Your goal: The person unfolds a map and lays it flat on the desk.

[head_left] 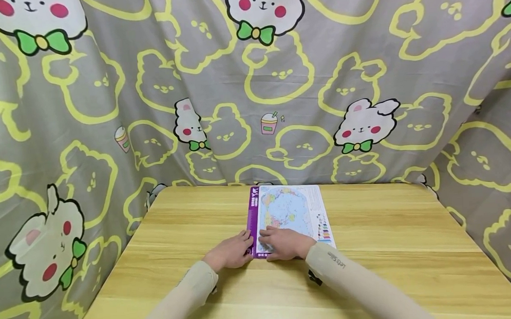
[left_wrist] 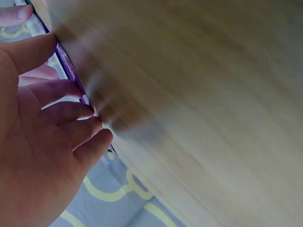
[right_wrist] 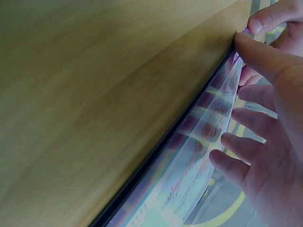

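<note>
A flat, glossy world map (head_left: pixel 291 207) with a purple strip down its left side lies on the table. My left hand (head_left: pixel 231 250) rests at its lower left, fingertips on the purple border. The left wrist view shows this hand (left_wrist: pixel 42 127) with fingers loosely extended along the map's thin edge. Over the map's lower left part, my right hand (head_left: pixel 284 243) is spread palm down, covering some of it. In the right wrist view, that hand's fingers (right_wrist: pixel 246 146) are extended above the shiny surface, and its thumb touches the near corner beside the left hand.
The wooden table (head_left: pixel 388 249) extends around the map on all sides. A grey curtain (head_left: pixel 215 84) with rabbit and yellow outline prints hangs behind the table and along both sides.
</note>
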`<state>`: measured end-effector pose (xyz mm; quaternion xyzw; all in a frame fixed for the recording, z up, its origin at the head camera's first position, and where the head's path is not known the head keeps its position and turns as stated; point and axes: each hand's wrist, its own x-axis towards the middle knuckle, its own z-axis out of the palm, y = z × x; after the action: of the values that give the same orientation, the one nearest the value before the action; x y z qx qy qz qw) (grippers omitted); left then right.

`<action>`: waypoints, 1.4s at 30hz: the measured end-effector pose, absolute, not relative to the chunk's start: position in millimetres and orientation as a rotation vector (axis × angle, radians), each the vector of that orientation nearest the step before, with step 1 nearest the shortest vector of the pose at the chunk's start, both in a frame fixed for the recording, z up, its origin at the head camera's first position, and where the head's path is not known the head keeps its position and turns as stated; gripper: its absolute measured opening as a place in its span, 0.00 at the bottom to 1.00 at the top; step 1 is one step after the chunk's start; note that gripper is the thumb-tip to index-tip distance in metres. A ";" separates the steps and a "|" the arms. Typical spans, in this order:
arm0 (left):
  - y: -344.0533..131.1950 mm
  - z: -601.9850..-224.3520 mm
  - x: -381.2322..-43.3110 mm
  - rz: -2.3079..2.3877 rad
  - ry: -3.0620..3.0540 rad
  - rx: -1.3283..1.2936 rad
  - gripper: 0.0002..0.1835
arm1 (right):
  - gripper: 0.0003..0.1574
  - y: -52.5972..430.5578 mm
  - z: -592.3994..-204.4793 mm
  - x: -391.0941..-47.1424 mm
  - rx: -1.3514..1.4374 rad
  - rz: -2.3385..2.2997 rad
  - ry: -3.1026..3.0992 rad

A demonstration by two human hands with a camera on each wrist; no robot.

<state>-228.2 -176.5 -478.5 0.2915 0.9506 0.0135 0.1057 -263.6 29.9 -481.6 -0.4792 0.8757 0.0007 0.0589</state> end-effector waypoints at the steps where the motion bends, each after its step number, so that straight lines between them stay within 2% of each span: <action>1: -176.6 -478.5 -228.3 0.044 2.798 0.859 0.32 | 0.39 28.6 -481.6 -263.6 -1.449 0.001 2.645; 21: -176.6 -481.1 -231.4 0.012 2.798 0.870 0.32 | 0.37 28.1 -482.1 -263.5 -1.448 0.004 2.630; 28: -177.9 -480.7 -230.5 0.022 2.790 0.862 0.32 | 0.31 32.8 -482.2 -260.4 -1.548 0.023 2.658; 42: -174.2 -478.0 -228.9 0.020 2.803 0.833 0.32 | 0.27 45.7 -458.9 -250.4 -1.533 -0.034 2.772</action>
<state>-228.9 -174.2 -478.0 0.2833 0.9529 0.0067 0.1086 -250.4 45.7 -458.9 -0.4838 0.8750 -0.0108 -0.0129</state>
